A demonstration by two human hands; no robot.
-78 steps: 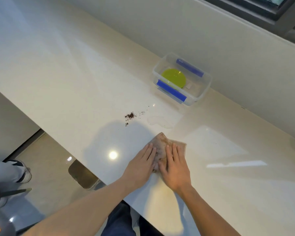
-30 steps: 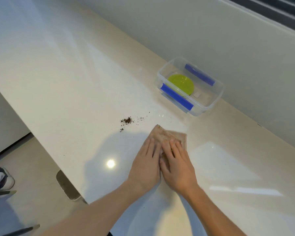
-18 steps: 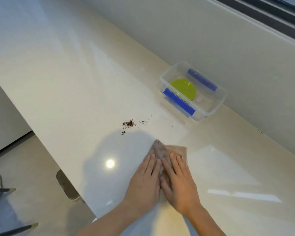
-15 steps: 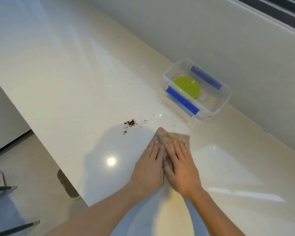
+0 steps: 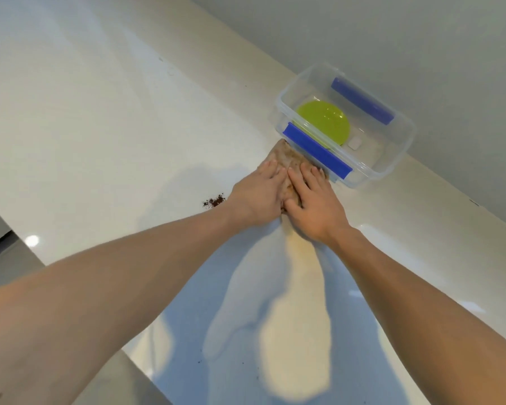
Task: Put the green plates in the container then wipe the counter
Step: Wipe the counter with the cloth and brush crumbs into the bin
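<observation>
A brownish cloth (image 5: 284, 157) lies flat on the pale counter (image 5: 100, 127), its far corner touching the clear container (image 5: 398, 159) with blue clips. My left hand (image 5: 257, 197) and my right hand (image 5: 314, 204) press side by side on the cloth, palms down, fingers together and extended. A green plate (image 5: 323, 119) lies inside the container on its left side. A small pile of dark crumbs (image 5: 214, 201) sits on the counter just left of my left hand.
A grey wall (image 5: 392, 39) rises right behind the container. The counter's near edge runs diagonally at lower left, with floor (image 5: 0, 258) beyond it. A small white square piece (image 5: 354, 143) lies inside the container beside the plate.
Both hands have pushed the cloth away from me across the counter, up to the container's near side. The crumbs now lie level with my left hand instead of ahead of it.
</observation>
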